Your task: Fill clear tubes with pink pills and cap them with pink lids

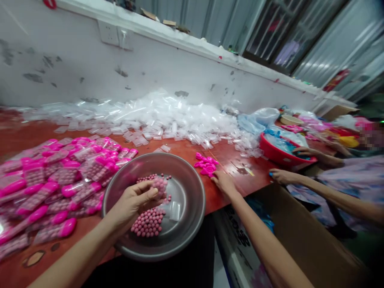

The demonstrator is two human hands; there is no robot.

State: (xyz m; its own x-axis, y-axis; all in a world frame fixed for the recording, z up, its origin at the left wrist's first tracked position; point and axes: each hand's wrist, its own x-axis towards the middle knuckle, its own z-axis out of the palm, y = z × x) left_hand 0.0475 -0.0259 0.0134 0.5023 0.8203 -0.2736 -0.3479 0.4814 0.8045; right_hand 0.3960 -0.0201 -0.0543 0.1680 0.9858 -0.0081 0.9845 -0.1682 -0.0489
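Over a steel basin (189,220), my left hand (135,200) is closed on a small clear plastic container filled with pink beads (159,185). Loose pink beads (148,222) lie in the basin below, along with an unfilled clear plastic container (175,211). My right hand (223,183) reaches to a little heap of bright pink plastic caps (206,163) on the table, just right of the basin. Its fingers are drawn together on the nearest cap, and their tips are partly hidden.
Filled, pink-capped containers (69,172) are piled at left on the red table (234,160). Clear unfilled containers (168,116) are heaped along the wall. At right, a co-worker's hands (282,176) are near a red basin (271,150) and an open cardboard box (294,224).
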